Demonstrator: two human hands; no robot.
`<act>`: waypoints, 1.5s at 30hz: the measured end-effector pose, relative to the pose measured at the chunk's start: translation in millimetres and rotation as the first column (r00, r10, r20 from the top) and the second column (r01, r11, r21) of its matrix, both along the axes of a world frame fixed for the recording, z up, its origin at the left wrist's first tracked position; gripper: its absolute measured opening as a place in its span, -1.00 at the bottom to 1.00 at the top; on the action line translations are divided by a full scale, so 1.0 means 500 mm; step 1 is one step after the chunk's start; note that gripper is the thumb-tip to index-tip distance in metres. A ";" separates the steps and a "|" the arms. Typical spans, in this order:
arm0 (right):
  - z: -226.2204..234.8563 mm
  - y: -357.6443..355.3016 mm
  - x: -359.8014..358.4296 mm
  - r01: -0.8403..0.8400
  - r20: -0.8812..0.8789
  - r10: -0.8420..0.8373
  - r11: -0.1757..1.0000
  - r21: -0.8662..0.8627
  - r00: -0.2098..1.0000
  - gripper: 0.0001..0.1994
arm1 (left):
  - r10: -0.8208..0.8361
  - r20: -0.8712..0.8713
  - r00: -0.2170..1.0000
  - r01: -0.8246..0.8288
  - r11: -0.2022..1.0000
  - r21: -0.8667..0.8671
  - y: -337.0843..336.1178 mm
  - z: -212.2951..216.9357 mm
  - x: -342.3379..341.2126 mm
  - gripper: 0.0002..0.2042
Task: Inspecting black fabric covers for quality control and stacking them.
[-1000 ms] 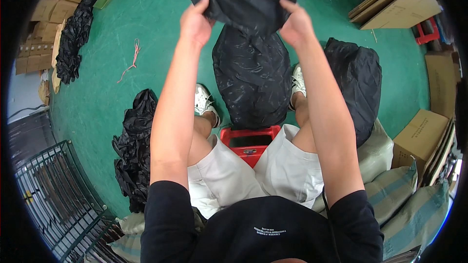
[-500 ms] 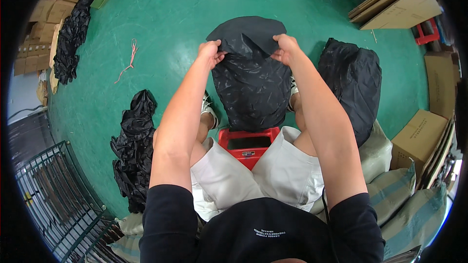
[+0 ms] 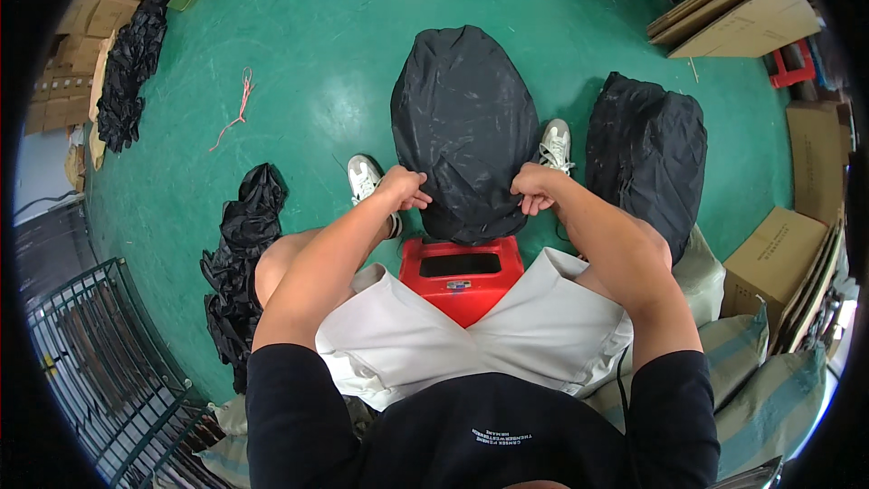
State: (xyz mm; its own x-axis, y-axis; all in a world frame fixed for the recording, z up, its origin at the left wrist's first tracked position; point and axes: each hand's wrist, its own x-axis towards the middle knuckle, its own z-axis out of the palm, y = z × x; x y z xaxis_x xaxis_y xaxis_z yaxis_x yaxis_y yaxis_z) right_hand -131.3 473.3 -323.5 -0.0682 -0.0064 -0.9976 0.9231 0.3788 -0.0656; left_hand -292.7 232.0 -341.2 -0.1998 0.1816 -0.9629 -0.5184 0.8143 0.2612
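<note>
Between my feet stands a bulky rounded bundle under a black fabric cover [image 3: 466,118], its thin cloth drawn smooth over the top and creased near me. My left hand [image 3: 405,188] is closed at the near left edge of this cover, thumb and fingertips pinching the cloth. At the near right edge my right hand [image 3: 536,187] pinches the cloth too, its other fingers curled. What lies inside the bundle is hidden. Just on my side of it sits a red plastic stool [image 3: 462,294], between my thighs.
A second black fabric bundle [image 3: 647,158] lies to the right. Crumpled black cloth [image 3: 249,235] is heaped on the left, beside a dark wire rack [image 3: 109,380]. Pink string [image 3: 244,100] lies on the green floor. Cardboard boxes [image 3: 774,258] and woven sacks [image 3: 769,407] line the right.
Both hands have come from the far end of the bundle toward me, down to its near sides. The loose flap of cloth now lies spread over the top. My knees have moved apart.
</note>
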 end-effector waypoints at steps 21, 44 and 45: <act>-0.041 0.001 0.023 -0.178 0.083 0.189 0.977 -0.122 0.979 -0.72 | -0.342 -0.285 0.896 0.356 0.934 -0.001 -0.045 -0.030 0.000 -0.66; 0.001 0.006 0.022 -0.087 -0.041 0.088 0.996 0.007 0.995 -0.71 | -0.109 0.025 0.994 0.108 0.993 0.039 -0.059 -0.033 -0.009 -0.60; 0.038 0.009 0.004 -0.281 -0.025 0.285 0.954 0.103 0.958 -0.71 | -0.116 0.028 0.993 0.115 0.993 0.038 -0.055 -0.024 -0.011 -0.60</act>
